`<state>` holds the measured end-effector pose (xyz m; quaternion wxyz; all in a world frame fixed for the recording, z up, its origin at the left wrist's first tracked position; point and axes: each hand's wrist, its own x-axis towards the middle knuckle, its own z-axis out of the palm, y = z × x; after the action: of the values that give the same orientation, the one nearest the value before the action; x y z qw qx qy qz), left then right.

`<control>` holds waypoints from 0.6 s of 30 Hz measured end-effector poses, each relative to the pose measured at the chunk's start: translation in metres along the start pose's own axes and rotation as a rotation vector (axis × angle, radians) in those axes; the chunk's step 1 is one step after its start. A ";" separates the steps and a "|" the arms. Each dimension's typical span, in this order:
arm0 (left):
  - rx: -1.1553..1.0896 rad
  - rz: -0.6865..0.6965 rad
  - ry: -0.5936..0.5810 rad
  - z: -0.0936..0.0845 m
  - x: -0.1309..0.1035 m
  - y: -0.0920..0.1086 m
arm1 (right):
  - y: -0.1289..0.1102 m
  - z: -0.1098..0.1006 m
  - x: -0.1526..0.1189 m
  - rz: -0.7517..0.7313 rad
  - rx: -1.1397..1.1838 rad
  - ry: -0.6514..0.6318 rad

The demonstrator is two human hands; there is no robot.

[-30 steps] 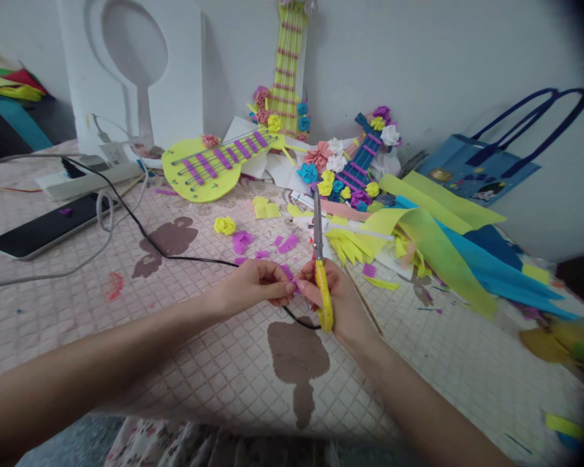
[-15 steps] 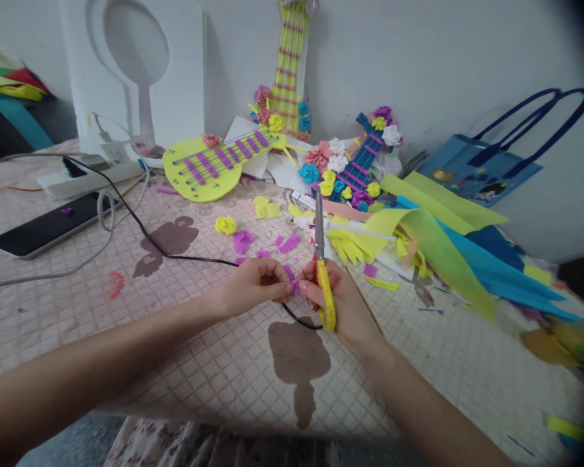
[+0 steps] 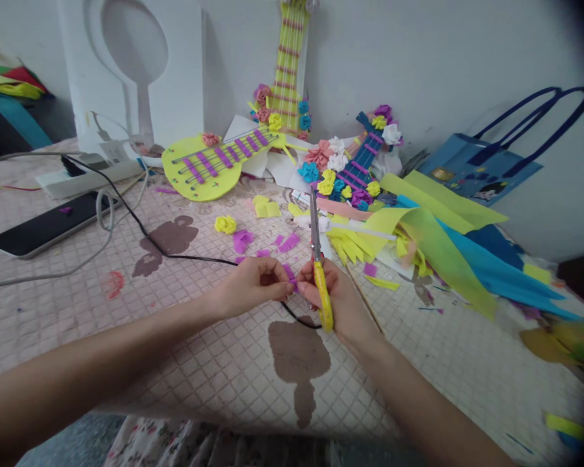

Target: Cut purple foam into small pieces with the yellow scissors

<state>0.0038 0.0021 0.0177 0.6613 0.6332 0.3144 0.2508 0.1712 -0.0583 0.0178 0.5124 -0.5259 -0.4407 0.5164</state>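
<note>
Near the front edge of the table (image 3: 53,311), at its middle, the left hand (image 3: 253,285) pinches a small purple paper scrap (image 3: 292,283) between fingertips. The right hand (image 3: 343,301), touching the same scrap, is clenched around the yellow handle of the scissors (image 3: 318,272), blades together and pointing toward the back edge. A black cable (image 3: 175,257) passes beneath both hands. Paper guitars (image 3: 209,165) lie along the back edge.

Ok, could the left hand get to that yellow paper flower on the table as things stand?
Probably yes. The yellow paper flower lies in the open beyond the left hand, with only the black cable between them. But its fingers are pinching a purple paper scrap, so that goes down first.
</note>
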 end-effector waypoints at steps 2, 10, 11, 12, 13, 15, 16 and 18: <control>0.000 0.014 -0.008 0.000 0.000 -0.001 | 0.001 -0.001 0.000 0.004 -0.012 0.010; 0.019 -0.002 -0.004 0.000 0.000 0.001 | -0.003 0.001 -0.002 0.012 -0.015 0.019; 0.017 0.000 -0.001 0.000 0.000 0.001 | -0.003 0.002 -0.002 0.011 -0.014 0.024; 0.015 0.003 0.000 0.000 0.000 0.000 | -0.003 0.002 -0.002 0.011 -0.013 0.027; 0.013 0.007 0.001 0.000 0.000 0.000 | -0.004 0.002 -0.002 0.015 -0.011 0.029; 0.013 0.011 0.003 0.000 0.000 0.000 | -0.004 0.002 -0.002 0.031 -0.009 0.027; 0.017 0.010 0.005 0.000 0.000 0.001 | -0.004 0.001 -0.002 0.035 -0.007 0.024; 0.031 0.001 0.009 -0.001 0.000 0.001 | -0.004 0.001 -0.002 0.027 -0.007 0.016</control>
<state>0.0034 0.0027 0.0191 0.6498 0.6425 0.3209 0.2490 0.1703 -0.0602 0.0217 0.5070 -0.5378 -0.4311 0.5175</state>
